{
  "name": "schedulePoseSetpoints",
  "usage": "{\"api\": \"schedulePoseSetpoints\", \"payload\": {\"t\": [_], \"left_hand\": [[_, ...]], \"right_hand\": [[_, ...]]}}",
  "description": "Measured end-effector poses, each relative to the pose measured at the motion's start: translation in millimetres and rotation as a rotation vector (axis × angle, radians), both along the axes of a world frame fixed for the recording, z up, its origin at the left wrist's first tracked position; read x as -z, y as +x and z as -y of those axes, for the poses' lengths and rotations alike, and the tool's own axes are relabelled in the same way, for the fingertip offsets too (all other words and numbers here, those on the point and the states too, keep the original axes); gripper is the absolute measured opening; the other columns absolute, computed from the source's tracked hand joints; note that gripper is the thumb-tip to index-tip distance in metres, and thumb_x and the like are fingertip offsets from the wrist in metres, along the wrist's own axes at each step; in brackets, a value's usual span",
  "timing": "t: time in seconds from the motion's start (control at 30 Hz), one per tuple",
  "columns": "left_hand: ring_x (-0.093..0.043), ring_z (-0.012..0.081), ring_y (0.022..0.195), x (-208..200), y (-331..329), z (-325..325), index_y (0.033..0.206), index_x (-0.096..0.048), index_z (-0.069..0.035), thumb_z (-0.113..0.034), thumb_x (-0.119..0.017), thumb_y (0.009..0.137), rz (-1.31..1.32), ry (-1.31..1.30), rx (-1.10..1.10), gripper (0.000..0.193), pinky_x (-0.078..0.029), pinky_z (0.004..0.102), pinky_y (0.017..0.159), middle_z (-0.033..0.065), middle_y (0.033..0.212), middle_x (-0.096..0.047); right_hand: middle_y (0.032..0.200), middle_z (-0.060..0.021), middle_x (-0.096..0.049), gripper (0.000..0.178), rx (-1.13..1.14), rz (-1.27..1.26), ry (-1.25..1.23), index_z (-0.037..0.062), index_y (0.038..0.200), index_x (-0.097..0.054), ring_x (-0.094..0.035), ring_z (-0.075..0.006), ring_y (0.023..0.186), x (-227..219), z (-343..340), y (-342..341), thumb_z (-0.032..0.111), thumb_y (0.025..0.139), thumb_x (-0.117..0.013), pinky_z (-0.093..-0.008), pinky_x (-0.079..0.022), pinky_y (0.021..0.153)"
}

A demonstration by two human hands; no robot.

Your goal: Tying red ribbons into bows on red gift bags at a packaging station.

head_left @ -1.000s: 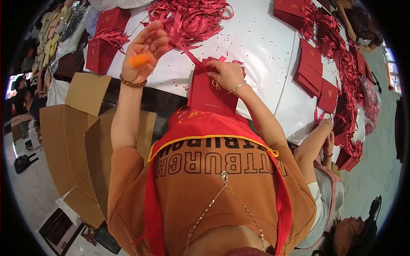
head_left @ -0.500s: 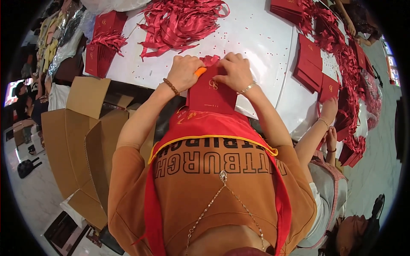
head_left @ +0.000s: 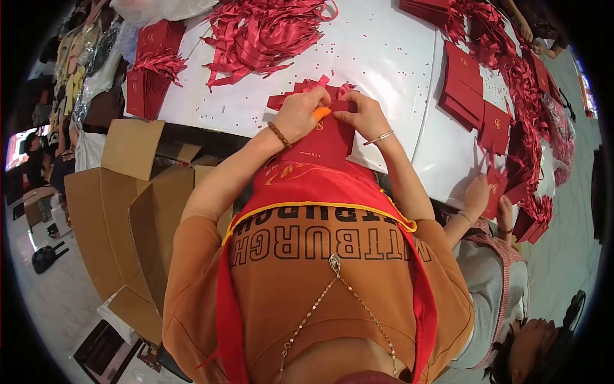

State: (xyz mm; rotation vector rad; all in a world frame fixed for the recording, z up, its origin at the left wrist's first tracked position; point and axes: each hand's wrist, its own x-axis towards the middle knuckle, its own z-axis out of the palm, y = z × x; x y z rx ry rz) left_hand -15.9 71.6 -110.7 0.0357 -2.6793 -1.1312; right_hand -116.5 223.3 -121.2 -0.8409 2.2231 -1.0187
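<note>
Left hand (head_left: 295,116) and right hand (head_left: 366,115), meeting at the upper edge of the red envelope (head_left: 323,142); the left pinches a small orange tool (head_left: 322,112) against it, and the right is closed narrowly on the envelope's top, fingertips nearly touching the left's. All places below are given relative to this envelope. Beneath it and stretching far beyond: the white table (head_left: 377,57). Left of it, off the table edge: open cardboard boxes (head_left: 128,198). Beyond it, toward the far side: a loose heap of red ribbons (head_left: 262,32). Far left of it: a stack of like envelopes (head_left: 148,70) topped with ribbon. Right of it: flat red envelope piles (head_left: 470,86), and a co-worker's hands (head_left: 486,198) on another piece. Risk, as judged: the envelope overhangs the near table edge against the apron, so uneven pressure from the tool could crease it or let it slide off.
</note>
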Motion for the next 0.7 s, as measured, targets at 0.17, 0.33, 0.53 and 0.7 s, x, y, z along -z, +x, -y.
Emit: {"api": "schedulePoseSetpoints", "payload": {"t": [0.17,0.33,0.53,0.7], "left_hand": [[-0.059,0.0338,0.067,12,-2,-8,0.082,-0.057,-0.003,-0.008,-0.056,0.076,0.081,0.120,-0.083,0.008,-0.046,0.0410,0.060,0.0166,0.069,-0.059],[-0.059,0.0339,0.065,13,-3,-8,0.081,-0.058,-0.003,-0.009,-0.056,0.074,0.196,0.136,-0.144,0.009,-0.046,0.0409,0.059,0.0171,0.068,-0.060],[-0.060,0.0306,0.063,13,-5,-9,0.081,-0.058,-0.004,-0.010,-0.058,0.072,0.265,0.219,-0.200,0.010,-0.046,0.0385,0.057,0.0153,0.066,-0.060],[-0.060,0.0275,0.062,10,-7,-10,0.084,-0.058,-0.003,-0.009,-0.060,0.071,0.264,0.338,-0.217,0.015,-0.045,0.0365,0.055,0.0129,0.064,-0.061]], "right_hand": [[0.086,-0.0153,-0.061,0.034,0.042,0.053,-0.104,0.0008,0.095,-0.058,-0.058,-0.0270,0.078,4,0,3,0.016,0.067,-0.070,-0.0333,-0.045,0.070],[0.086,-0.0138,-0.061,0.032,0.065,0.071,-0.157,0.0021,0.093,-0.059,-0.058,-0.0259,0.077,11,-1,5,0.015,0.067,-0.070,-0.0328,-0.045,0.070],[0.084,-0.0119,-0.060,0.029,0.088,0.134,-0.181,0.0032,0.092,-0.059,-0.057,-0.0248,0.076,19,-1,6,0.014,0.068,-0.069,-0.0317,-0.045,0.069],[0.085,-0.0123,-0.060,0.027,0.083,0.105,-0.212,0.0033,0.092,-0.059,-0.057,-0.0257,0.077,12,-1,9,0.012,0.068,-0.068,-0.0323,-0.045,0.069]]}}
